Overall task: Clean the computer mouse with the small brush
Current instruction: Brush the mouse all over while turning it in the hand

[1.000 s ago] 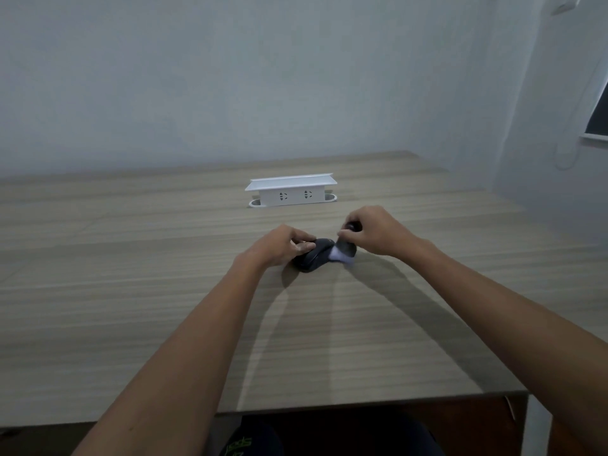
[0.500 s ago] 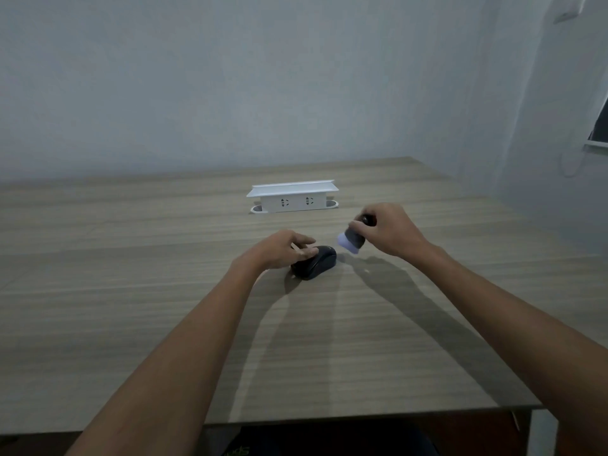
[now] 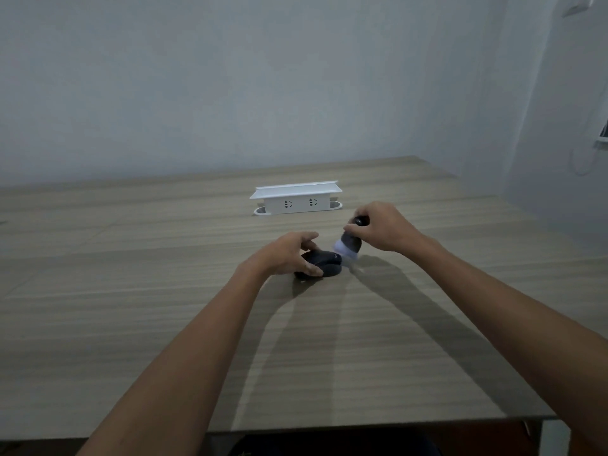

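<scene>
Head view, reading from the left: the left hand (image 3: 289, 258) is clamped over the near end of the dark mouse (image 3: 324, 268), fingers curled round its sides, pinning it flat on the wooden table (image 3: 131, 307) near the middle. Half a second ago this hand sat in much the same place, so the mouse has not shifted. Just right of it, the brush (image 3: 349, 245) has dropped back down: a moment ago it was lifted clear and apart, and now its pale bristle head hangs just beside the mouse's far end, whether touching I cannot tell. The right hand (image 3: 381, 230) is closed round the brush's dark handle, tilting it down and leftward. I judge this a return for another stroke, with cleaning under way, not finished. Behind stands a white power strip (image 3: 296, 202).
</scene>
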Available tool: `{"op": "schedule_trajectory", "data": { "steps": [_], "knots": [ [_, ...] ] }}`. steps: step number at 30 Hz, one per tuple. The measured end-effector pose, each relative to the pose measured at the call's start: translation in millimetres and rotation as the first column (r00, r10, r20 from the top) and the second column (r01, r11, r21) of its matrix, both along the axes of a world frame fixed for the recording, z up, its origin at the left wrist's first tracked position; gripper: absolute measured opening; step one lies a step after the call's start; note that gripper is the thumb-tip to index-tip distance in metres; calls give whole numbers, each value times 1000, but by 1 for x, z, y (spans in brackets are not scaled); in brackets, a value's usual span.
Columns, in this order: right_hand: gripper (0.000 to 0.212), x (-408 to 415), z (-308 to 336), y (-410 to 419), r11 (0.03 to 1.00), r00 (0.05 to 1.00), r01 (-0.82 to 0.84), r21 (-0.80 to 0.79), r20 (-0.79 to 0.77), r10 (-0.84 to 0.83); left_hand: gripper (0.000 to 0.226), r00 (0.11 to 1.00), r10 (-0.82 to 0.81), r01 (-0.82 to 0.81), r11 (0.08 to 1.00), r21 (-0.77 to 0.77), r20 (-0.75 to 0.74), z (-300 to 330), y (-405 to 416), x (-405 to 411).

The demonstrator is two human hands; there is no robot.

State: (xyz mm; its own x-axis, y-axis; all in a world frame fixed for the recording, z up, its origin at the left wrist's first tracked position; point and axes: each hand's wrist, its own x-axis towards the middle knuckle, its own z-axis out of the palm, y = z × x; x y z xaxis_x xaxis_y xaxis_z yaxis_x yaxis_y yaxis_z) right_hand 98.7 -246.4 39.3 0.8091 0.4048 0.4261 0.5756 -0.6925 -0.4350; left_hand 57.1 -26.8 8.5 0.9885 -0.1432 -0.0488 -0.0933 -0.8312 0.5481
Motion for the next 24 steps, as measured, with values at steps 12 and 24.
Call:
{"op": "schedule_trajectory", "data": {
  "steps": [12,24],
  "knots": [
    [23,0,-2,4,999,990,-26,-45,-138,19,79,982,-106,78,981,176,156,17,18,-16],
    [27,-6,-3,25,999,996,-31,-24,-89,29,36,984,95,-99,995,19,150,0,16,-36]
  ]
}}
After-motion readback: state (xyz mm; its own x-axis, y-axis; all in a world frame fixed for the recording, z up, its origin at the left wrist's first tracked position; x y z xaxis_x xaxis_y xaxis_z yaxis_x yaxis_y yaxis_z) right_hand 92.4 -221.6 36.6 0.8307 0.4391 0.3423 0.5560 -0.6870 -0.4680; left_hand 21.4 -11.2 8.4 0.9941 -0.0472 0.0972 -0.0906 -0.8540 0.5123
